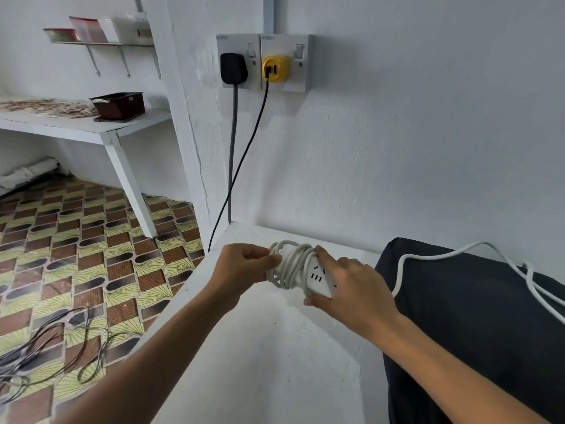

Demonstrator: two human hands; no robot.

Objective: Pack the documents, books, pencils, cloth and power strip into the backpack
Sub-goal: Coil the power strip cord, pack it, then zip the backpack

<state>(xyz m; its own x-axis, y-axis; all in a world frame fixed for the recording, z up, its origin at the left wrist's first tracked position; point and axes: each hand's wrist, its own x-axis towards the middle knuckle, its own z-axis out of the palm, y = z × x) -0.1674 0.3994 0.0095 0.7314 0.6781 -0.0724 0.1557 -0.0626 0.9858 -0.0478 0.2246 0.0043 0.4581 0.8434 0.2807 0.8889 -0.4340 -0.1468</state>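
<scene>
Right hand grips power strip; left hand pinches cord coils beside it. Keep loops tight; the loose tail right of the strip needs winding.

1. A white, oblong plastic power strip is seen lying on a white surface, its socket face turned upward with dark slots visible.
2. Its far end is wrapped in several loops of its thick white cord, which is wound crosswise around the body.
3. The remaining cord is trailed away to the right, where it is draped in loose curves over a dark, soft fabric backpack.
4. The backpack is laid just beside the strip, on its right, against the wall.
</scene>
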